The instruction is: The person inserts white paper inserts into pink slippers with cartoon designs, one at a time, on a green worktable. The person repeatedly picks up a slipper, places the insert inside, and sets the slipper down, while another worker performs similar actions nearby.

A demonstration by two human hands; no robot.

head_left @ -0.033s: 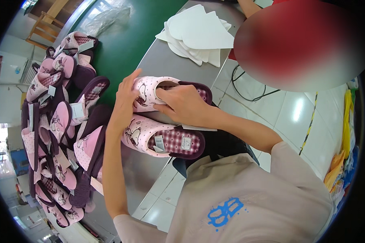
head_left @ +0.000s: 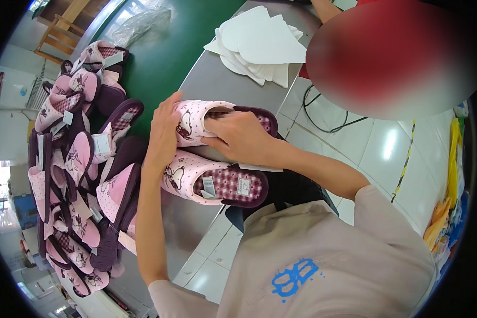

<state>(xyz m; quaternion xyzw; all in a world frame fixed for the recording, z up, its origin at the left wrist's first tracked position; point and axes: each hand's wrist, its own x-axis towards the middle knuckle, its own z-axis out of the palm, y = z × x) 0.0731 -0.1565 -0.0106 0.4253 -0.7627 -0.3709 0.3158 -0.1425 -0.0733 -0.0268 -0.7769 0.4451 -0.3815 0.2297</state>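
Observation:
A pair of pink slippers with a printed figure, small dots and dark purple soles lies side by side on the grey metal table edge. Around the toe of the farther slipper [head_left: 194, 123] curves my left hand [head_left: 163, 132], its fingers along the front. My right hand [head_left: 241, 135] reaches into that slipper's opening; its fingertips are hidden inside, and the thumb is at the opening's near edge. Beside it, the nearer slipper [head_left: 188, 177] shows a checked insole with a sewn label and a small white tag. Neither hand grips this one.
A heap of similar slippers [head_left: 79, 159], many with paper tags, covers the table's left part. White slipper-shaped sheets [head_left: 259, 42] are stacked at the far side, near another person in red. Clear plastic film [head_left: 143, 24] lies on the green surface [head_left: 153, 63]. A black cable [head_left: 323, 127] crosses the floor.
My left hand has shifted slightly at the toe of the farther slipper. My right hand stays in the opening.

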